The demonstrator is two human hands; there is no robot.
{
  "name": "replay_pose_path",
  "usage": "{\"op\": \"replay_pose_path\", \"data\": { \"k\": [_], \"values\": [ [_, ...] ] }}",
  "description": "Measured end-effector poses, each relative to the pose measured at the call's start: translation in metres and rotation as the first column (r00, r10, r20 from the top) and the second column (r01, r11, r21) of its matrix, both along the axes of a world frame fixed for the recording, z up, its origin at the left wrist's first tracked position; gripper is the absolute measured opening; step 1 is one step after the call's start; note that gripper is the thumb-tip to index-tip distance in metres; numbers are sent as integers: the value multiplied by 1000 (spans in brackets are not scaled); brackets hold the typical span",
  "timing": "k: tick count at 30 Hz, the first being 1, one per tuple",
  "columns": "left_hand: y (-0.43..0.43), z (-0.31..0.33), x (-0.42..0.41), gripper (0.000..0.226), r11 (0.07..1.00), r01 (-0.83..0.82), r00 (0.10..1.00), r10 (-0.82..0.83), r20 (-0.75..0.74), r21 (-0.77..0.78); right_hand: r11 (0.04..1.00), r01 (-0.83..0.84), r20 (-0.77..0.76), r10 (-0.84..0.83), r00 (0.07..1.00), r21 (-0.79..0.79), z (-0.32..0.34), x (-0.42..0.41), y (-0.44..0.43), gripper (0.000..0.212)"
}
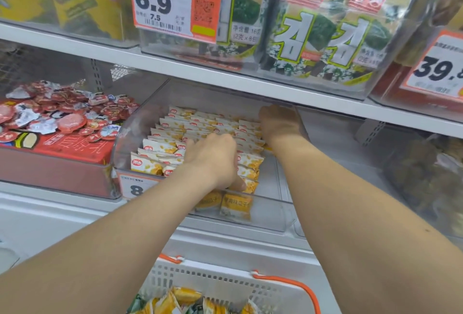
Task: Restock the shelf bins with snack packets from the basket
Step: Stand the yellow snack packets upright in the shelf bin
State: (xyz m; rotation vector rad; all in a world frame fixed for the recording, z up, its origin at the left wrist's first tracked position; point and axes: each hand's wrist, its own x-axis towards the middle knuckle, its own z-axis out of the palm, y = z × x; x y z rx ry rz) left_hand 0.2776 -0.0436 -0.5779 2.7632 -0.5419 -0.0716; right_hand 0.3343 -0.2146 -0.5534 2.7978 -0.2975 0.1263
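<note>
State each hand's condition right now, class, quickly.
Left hand: grips snack packets in the bin.
Right hand: fingers hidden among packets; cannot tell.

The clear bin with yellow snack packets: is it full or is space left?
Not full. Snack packets fill the left and middle of the clear bin; its right side is bare.

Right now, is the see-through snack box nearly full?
Roughly half, I'd guess. Done: rows of white-and-yellow snack packets fill the left and middle of the clear plastic bin. In hand: the left hand grips packets near the front; the right hand reaches the back rows, fingers hidden. Left to do: the bin's right side is bare, and yellow packets lie in the white plastic basket with orange handles.
</note>
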Motion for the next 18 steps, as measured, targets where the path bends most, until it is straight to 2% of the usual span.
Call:
{"op": "replay_pose_path", "data": {
  "k": [9, 15, 18],
  "values": [
    [4, 2, -1, 36, 1000, -4, 1000, 5, 14, -31, 985, 75, -8, -75, 997, 156, -13, 21, -4, 45],
    [9, 0, -8, 45, 996, -4, 999, 7, 39, -84, 984, 45, -36, -40, 999, 172, -6, 8, 0, 45],
    [12, 2, -15, 37, 986, -11, 995, 26, 94, -165, 988, 32, -55, -24, 998, 150, 5, -19, 9, 43]
  ]
}}
